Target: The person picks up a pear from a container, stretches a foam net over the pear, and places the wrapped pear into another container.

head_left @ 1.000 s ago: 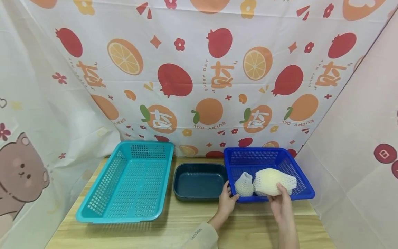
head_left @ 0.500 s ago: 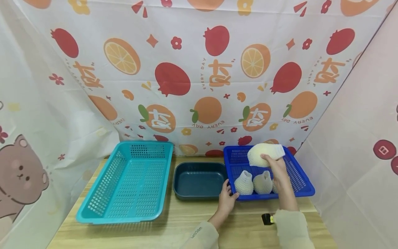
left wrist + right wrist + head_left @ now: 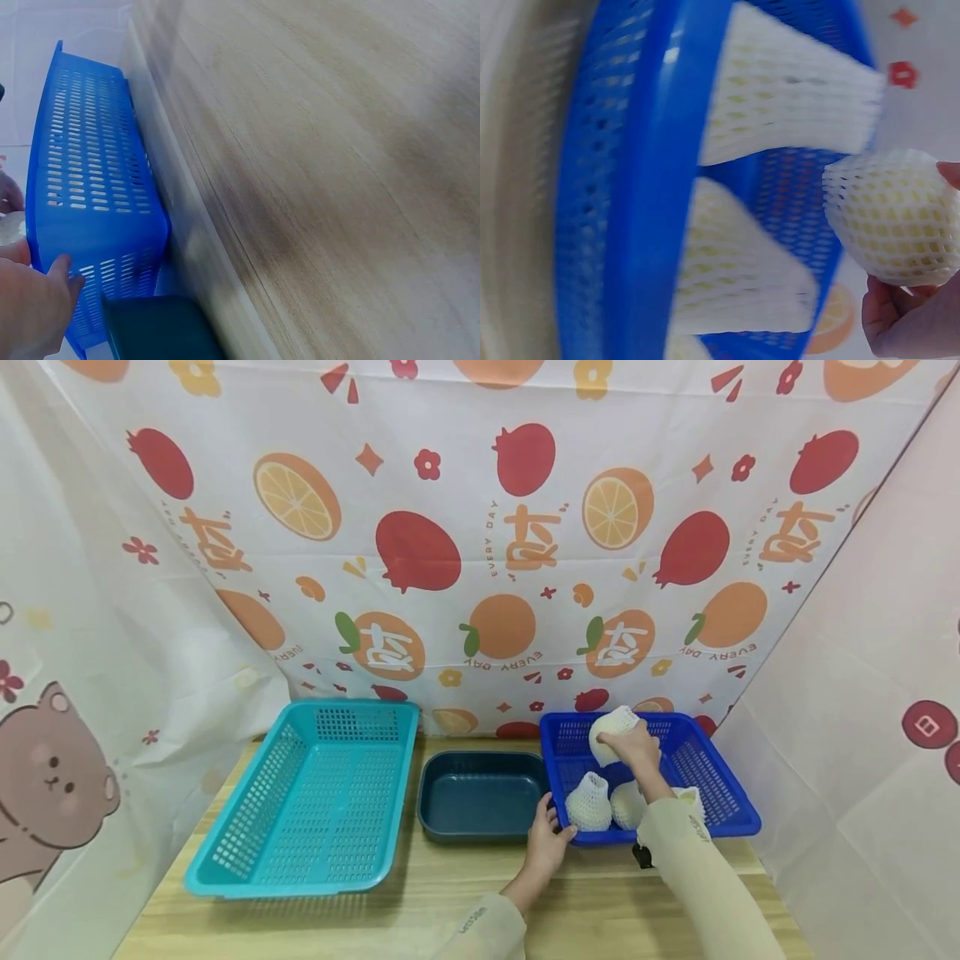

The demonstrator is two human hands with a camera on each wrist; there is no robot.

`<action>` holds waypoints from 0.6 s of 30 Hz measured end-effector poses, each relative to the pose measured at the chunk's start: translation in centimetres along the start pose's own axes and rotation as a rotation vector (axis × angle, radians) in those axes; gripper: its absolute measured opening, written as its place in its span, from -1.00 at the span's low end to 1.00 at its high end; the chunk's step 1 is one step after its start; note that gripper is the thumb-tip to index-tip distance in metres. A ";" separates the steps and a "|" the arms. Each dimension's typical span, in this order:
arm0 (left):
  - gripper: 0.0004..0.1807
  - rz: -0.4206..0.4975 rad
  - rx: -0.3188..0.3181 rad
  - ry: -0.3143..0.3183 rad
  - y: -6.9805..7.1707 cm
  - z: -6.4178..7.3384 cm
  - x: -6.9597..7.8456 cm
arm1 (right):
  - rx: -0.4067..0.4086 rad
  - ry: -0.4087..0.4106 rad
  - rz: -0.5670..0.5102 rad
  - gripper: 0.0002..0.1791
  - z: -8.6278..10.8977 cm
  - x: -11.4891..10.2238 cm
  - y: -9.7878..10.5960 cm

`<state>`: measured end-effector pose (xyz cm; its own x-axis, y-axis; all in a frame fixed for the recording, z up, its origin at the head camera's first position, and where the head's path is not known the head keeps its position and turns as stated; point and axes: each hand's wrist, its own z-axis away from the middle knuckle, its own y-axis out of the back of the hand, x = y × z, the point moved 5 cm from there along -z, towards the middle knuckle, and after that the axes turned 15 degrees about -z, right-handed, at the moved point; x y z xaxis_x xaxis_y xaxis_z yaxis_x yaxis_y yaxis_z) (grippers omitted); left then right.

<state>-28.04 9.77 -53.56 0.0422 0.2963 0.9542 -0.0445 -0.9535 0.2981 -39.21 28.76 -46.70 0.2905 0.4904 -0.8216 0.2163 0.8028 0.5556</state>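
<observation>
My right hand [image 3: 639, 752] holds a pale round fruit in a white foam net [image 3: 611, 737] over the back left of the blue basket [image 3: 726, 777]. In the right wrist view the net's mesh shows a yellowish fruit [image 3: 896, 217], its exact kind unclear, with fingers and thumb around it. My left hand [image 3: 547, 845] grips the basket's front left corner, thumb at the rim and fingers against the outer wall. Along the basket's front lie a netted fruit [image 3: 588, 803], a second netted fruit [image 3: 627, 806] and a third netted fruit [image 3: 692, 799], the last partly behind my right sleeve.
A dark teal tray [image 3: 483, 837] stands just left of the blue basket. Further left is a large turquoise perforated basket [image 3: 388, 852]. All stand on a wooden table [image 3: 420, 918]. A fruit-print cloth [image 3: 480, 510] hangs behind.
The right hand has lifted a netted fruit from the basket's front, carried it toward the back, then slightly left, turning it more upright. The left hand stays at the corner.
</observation>
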 end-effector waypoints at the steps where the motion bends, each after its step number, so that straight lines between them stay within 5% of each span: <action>1: -0.33 0.002 0.000 0.003 0.0 0.0 0.0 | -0.009 -0.006 0.025 0.12 -0.2 0.3 -0.3; 11: -0.33 0.007 -0.010 0.011 0.1 0.0 -0.2 | -0.106 -0.092 0.136 0.12 -0.3 2.3 -2.5; 18: -0.34 0.016 -0.016 0.018 0.0 0.1 -0.1 | -0.150 -0.079 0.214 0.07 0.1 2.9 -3.1</action>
<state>-27.99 9.69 -53.66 0.0238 0.2818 0.9592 -0.0607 -0.9573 0.2828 -38.98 27.64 -50.82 0.3880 0.6311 -0.6717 0.0034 0.7278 0.6858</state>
